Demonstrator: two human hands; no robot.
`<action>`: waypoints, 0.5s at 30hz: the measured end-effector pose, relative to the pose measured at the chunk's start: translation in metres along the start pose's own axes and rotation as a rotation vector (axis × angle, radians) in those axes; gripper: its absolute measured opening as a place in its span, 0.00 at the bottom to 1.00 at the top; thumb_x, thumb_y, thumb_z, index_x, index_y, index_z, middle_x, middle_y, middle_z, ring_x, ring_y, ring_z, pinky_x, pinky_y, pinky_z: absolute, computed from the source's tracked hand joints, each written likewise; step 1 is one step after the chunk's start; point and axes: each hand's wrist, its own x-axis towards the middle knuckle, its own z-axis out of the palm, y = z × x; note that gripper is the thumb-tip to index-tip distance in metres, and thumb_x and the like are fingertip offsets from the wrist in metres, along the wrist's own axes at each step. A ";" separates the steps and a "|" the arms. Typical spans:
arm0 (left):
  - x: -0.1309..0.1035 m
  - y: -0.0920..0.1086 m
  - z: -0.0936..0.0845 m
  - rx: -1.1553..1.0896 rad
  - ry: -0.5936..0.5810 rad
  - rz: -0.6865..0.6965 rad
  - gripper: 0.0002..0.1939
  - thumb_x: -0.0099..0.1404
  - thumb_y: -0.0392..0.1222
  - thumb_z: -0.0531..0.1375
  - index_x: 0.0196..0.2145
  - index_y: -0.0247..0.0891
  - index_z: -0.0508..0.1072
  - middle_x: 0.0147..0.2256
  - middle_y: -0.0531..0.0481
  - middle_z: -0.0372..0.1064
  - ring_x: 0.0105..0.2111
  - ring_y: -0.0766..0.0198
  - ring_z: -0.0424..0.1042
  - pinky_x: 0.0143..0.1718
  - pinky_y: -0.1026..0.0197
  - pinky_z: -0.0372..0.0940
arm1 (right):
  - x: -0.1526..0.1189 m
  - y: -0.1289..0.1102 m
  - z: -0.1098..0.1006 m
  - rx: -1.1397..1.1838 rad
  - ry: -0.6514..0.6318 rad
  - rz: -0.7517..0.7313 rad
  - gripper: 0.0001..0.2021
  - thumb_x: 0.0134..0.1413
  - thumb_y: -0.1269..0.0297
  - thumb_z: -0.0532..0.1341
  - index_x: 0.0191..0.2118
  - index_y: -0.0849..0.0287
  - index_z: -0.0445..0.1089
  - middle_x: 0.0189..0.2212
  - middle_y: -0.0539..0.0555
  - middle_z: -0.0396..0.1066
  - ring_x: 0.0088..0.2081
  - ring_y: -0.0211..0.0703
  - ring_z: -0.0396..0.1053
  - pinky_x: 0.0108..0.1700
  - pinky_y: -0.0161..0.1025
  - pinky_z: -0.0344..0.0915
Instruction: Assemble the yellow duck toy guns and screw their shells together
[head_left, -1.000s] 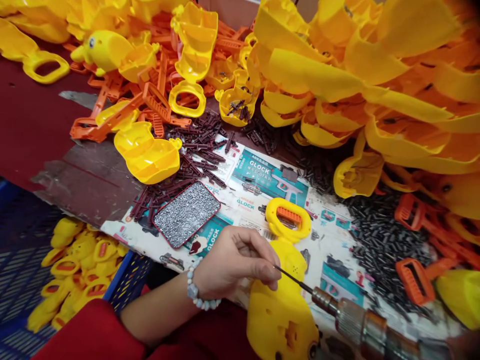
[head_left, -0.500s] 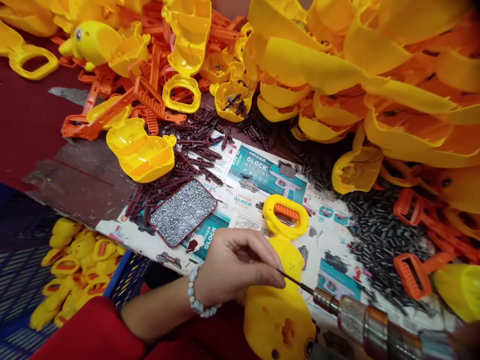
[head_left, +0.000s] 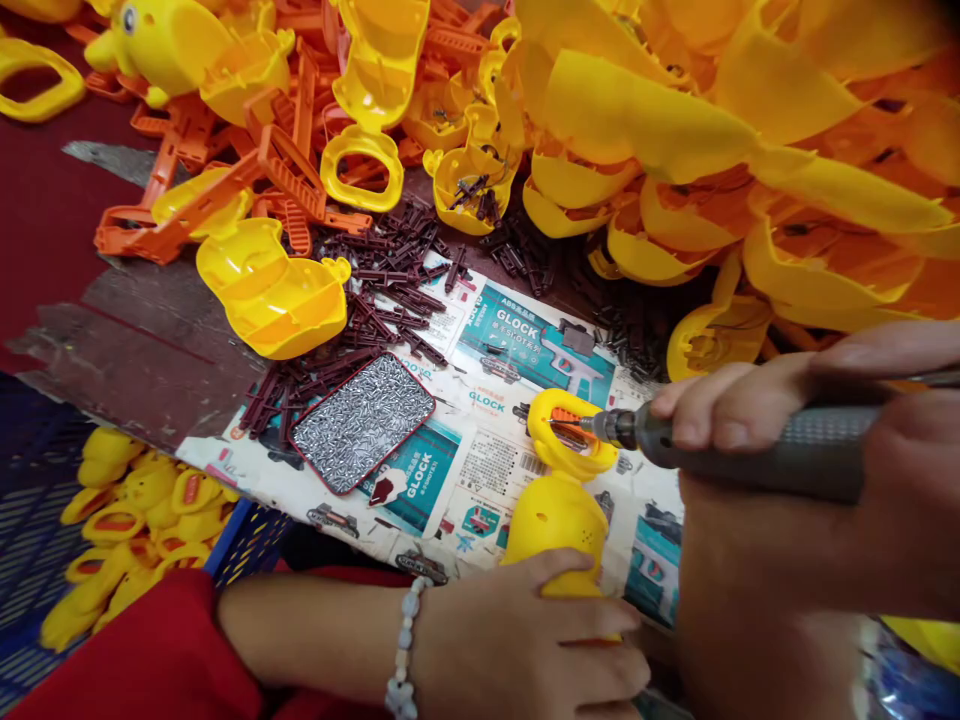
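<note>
A yellow plastic duck toy (head_left: 559, 515) with a looped handle (head_left: 544, 455) lies on the printed cardboard in front of me. My left hand (head_left: 540, 635), a beaded bracelet at its wrist, is over the toy's lower part with fingers curled round it, hiding most of that end. In my right hand (head_left: 750, 410) is a dark power screwdriver (head_left: 795, 455), held nearly level. Its thin bit points left and reaches the handle loop, in front of the orange ribbed piece (head_left: 571, 414); whether it touches cannot be told.
A red-rimmed tray of small silver screws (head_left: 364, 425) sits on the cardboard (head_left: 480, 480). Dark brown plastic parts (head_left: 390, 250) lie behind it. Stacked yellow shells (head_left: 652, 130) and orange pieces (head_left: 180, 140) crowd the back. A blue crate (head_left: 240, 530) at lower left holds yellow toys.
My left hand has left the screwdriver bit and moved down onto the toy. The screwdriver has swung up and left, its bit now at the handle loop. My right hand has come into view.
</note>
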 end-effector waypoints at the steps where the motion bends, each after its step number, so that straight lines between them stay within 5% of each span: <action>1: 0.001 -0.001 0.006 -0.014 0.005 -0.011 0.11 0.67 0.41 0.52 0.32 0.39 0.73 0.41 0.49 0.73 0.50 0.55 0.64 0.51 0.51 0.58 | 0.001 0.002 0.002 0.005 -0.008 0.015 0.07 0.55 0.60 0.61 0.36 0.57 0.65 0.20 0.46 0.60 0.20 0.42 0.58 0.25 0.43 0.63; 8: 0.007 -0.006 0.035 -0.195 0.065 -0.046 0.09 0.60 0.43 0.60 0.23 0.42 0.69 0.29 0.49 0.73 0.34 0.60 0.69 0.42 0.60 0.63 | 0.005 0.010 0.004 -0.012 -0.091 0.075 0.04 0.46 0.72 0.56 0.31 0.58 0.63 0.19 0.46 0.61 0.19 0.41 0.60 0.24 0.42 0.62; 15: 0.009 -0.012 0.030 -0.170 0.146 0.050 0.13 0.63 0.39 0.54 0.20 0.41 0.70 0.25 0.50 0.70 0.29 0.62 0.66 0.35 0.59 0.63 | 0.009 0.016 0.004 0.048 -0.169 0.070 0.03 0.49 0.71 0.55 0.32 0.58 0.63 0.20 0.48 0.62 0.20 0.42 0.61 0.25 0.42 0.63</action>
